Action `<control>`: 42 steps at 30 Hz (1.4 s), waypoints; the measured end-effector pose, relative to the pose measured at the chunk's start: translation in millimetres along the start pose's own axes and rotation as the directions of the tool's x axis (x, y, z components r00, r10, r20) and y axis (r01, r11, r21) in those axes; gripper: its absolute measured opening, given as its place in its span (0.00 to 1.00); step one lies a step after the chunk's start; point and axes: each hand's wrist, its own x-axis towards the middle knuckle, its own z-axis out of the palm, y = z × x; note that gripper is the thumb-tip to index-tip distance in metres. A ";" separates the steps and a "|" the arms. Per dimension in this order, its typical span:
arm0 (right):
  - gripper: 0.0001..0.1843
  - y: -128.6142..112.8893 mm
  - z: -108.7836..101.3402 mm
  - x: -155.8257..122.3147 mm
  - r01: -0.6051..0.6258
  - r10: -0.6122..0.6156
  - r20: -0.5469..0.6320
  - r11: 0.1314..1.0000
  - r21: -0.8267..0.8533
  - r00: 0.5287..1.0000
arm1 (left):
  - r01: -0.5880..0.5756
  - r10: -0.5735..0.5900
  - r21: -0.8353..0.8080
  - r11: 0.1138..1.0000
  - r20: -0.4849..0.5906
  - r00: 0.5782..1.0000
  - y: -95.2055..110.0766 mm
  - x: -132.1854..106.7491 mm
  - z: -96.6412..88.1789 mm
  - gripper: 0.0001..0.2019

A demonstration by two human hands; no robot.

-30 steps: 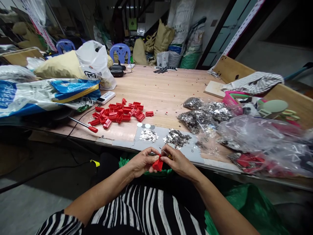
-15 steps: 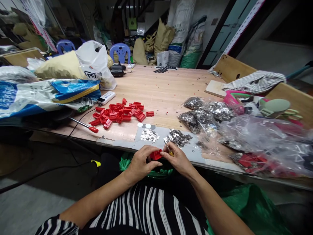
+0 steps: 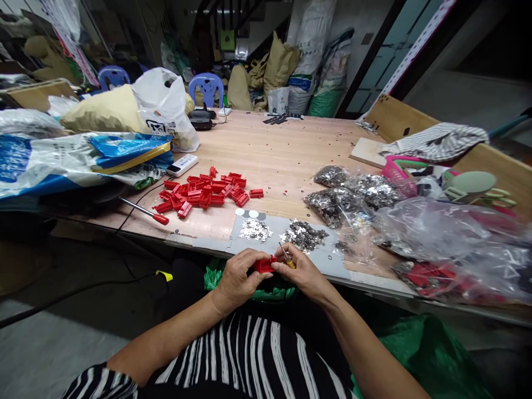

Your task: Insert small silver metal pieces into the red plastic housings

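Note:
My left hand point(image 3: 239, 275) is closed around a small red plastic part point(image 3: 263, 265), held just off the table's front edge. Fingertips of my right hand point(image 3: 300, 270) touch the part's right end. That same hand grips a small screwdriver-like tool point(image 3: 290, 263) with a yellow handle, its thin metal shaft pointing up and left. Beyond the hands, a pile of shiny small metal pieces point(image 3: 254, 229) and a darker metal pile point(image 3: 305, 235) lie on a grey sheet point(image 3: 238, 244). Farther left is a heap of similar red parts point(image 3: 203, 191).
A red-handled metal tool point(image 3: 145, 211) lies at the left front edge. Plastic bags of metal pieces point(image 3: 332, 205) and a pink basket point(image 3: 394, 172) crowd the right. Large sacks point(image 3: 124, 111) cover the left side. A green bag point(image 3: 216, 274) hangs open below my hands.
The red part has turned slightly in my left hand, and my right fingertips have shifted along its right end. The whole view has moved slightly.

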 end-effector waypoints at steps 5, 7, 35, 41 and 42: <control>0.21 1.3 4.4 -6.1 -0.055 0.043 0.121 0.994 0.099 0.992 | 0.087 -0.086 -0.093 0.992 0.009 0.996 1.2 -7.3 -3.6 0.11; 0.21 1.0 6.3 -9.1 -0.070 0.051 0.145 0.990 0.124 0.988 | 0.091 -0.089 -0.108 0.990 0.025 0.996 0.3 -10.3 -4.7 0.12; 0.05 8.4 -47.4 3.8 -0.120 -0.235 -0.260 0.482 -0.868 0.937 | 0.323 -0.495 -0.616 0.718 -0.127 0.859 -35.5 -9.2 -17.8 0.16; 0.06 7.2 -36.9 7.3 -0.137 -0.239 -0.266 0.449 -0.883 0.934 | 0.353 -0.510 -0.602 0.716 -0.106 0.854 -35.0 -9.8 -15.2 0.16; 0.06 6.6 -36.4 7.9 -0.136 -0.241 -0.265 0.446 -0.885 0.934 | 0.355 -0.512 -0.600 0.717 -0.108 0.852 -34.9 -9.9 -15.5 0.16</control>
